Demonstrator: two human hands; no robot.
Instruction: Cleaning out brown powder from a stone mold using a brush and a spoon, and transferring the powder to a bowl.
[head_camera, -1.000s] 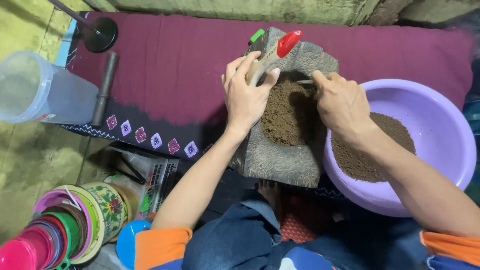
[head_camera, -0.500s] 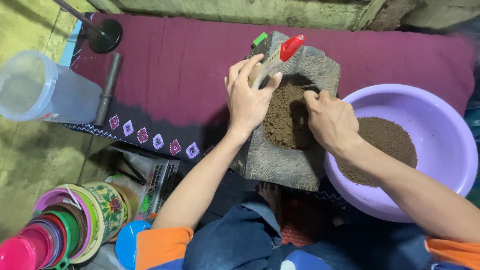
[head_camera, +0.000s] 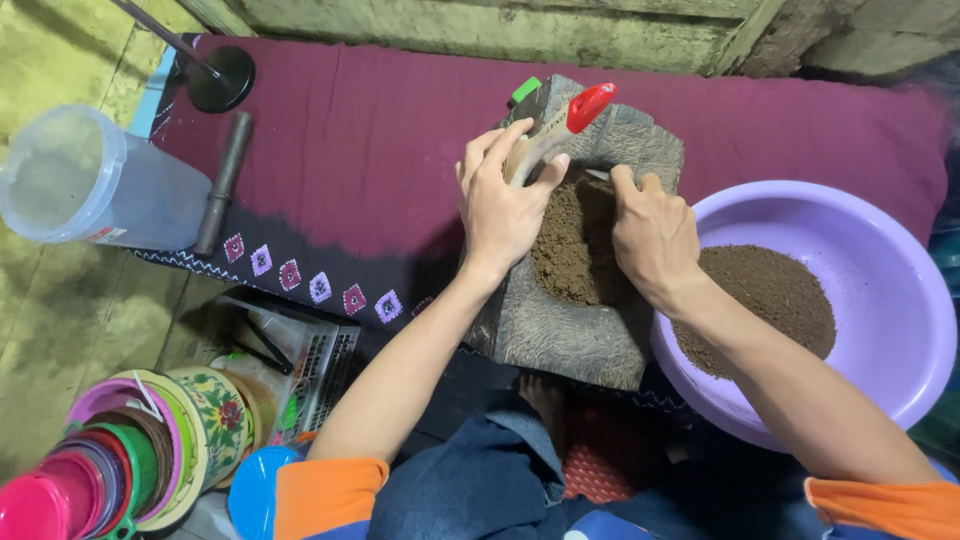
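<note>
1. From my feed, the right hand (head_camera: 652, 235) is pushed into the brown powder (head_camera: 572, 245) in the stone grinding slab (head_camera: 585, 330), and its fingertips are buried, so I can't tell whether they're curled or spread.
2. The left hand (head_camera: 503, 205) has its fingers clamped on a red-handled scraper (head_camera: 560, 130); the blade is hidden behind the hand.
3. A green bit (head_camera: 526, 90) pokes out at the slab's far edge, too small to identify.
4. The purple basin (head_camera: 890, 330) of powder sits touching the slab on the right.
5. Everything's on a maroon cloth (head_camera: 380, 150); a clear plastic jug (head_camera: 90, 185) stands far left, and stacked colourful lids (head_camera: 110, 460) at near left are cut off.
</note>
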